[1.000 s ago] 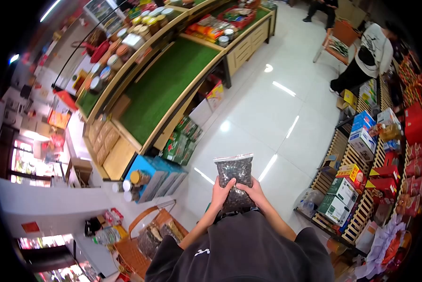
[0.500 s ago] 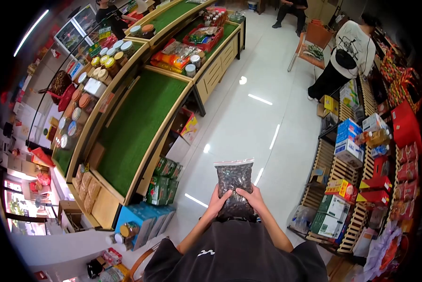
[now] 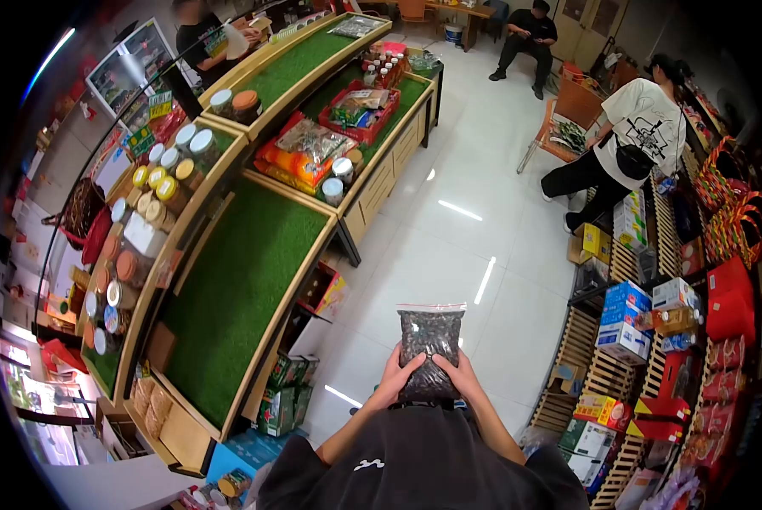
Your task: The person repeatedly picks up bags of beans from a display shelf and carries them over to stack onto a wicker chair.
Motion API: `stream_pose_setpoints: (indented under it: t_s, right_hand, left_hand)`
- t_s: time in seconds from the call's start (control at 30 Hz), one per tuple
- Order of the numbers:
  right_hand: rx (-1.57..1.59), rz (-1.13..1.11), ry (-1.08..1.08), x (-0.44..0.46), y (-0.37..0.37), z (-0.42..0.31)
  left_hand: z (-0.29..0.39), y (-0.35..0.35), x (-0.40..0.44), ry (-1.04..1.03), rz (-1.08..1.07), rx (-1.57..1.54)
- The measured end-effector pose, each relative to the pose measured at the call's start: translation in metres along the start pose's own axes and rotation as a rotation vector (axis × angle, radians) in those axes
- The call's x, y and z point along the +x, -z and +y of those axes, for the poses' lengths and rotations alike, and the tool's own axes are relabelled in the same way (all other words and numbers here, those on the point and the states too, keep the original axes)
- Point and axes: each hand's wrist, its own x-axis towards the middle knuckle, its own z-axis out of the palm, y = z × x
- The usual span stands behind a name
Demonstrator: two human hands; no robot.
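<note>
A clear zip bag of dark dried pieces (image 3: pixel 432 340) is held upright in front of my body, its sealed strip at the top. My left hand (image 3: pixel 395 376) grips its left side, thumb pressed on the front. Around the right side wraps my right hand (image 3: pixel 462 376), its thumb also across the front. My other fingers are mostly hidden behind the bag. What exactly the dark pieces are, I cannot make out.
To my left runs a tiered display stand with green turf (image 3: pixel 238 280), carrying jars (image 3: pixel 173 194) and a red crate (image 3: pixel 362 112). Slatted shelves (image 3: pixel 574 340) with boxes line the right. A person in a white top (image 3: pixel 640 136) stands ahead; another person (image 3: pixel 530 38) sits farther back.
The view has shifted, showing more of the far room, and the bag appears slightly lower. The person in the white top has changed stance. Both my hands keep their hold on the bag.
</note>
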Motion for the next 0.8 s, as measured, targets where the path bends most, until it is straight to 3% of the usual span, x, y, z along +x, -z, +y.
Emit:
stream_pose_setpoints:
  t_s: [0.27,0.5,0.8]
  right_hand:
    - [-0.068,-0.044,0.052,0.156,0.041,-0.037]
    - [-0.113,-0.123,0.044,0.292,0.088,-0.122]
    - [-0.236,-0.02,0.036,0.374,0.119,-0.237]
  left_hand:
    - [0.041,-0.024,0.149,0.01,0.066,0.05]
    - [0.094,-0.083,0.286,-0.02,0.182,-0.002]
    - [0.142,-0.128,0.42,-0.046,0.2,-0.017]
